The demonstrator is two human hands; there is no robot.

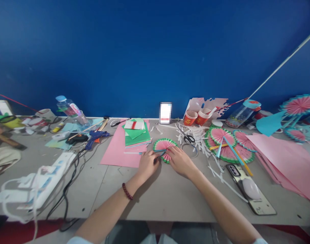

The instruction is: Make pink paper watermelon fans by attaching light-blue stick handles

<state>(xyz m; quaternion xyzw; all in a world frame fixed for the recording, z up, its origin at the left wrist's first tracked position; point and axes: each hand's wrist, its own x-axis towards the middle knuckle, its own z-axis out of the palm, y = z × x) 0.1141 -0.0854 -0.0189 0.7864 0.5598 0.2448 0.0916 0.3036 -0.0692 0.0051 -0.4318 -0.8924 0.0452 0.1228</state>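
Observation:
A small round pleated paper fan (164, 145), pink with a green rim like a watermelon slice, lies on the grey table (155, 193) in front of me. My left hand (148, 163) is closed around thin blue and dark sticks (158, 152) that reach the fan's centre. My right hand (179, 160) rests on the fan's lower right edge, fingers pressed on the paper. A red bead bracelet (127, 191) is on my left wrist.
Pink paper (116, 147) and a green paper stack (137, 135) lie to the left, scissors (188, 138) and white strips to the right. Finished fans (227, 144), a phone (250, 193), red cups (195, 117), a blue glue gun (95, 136), a bottle (71, 110) and cables (66, 189) surround me.

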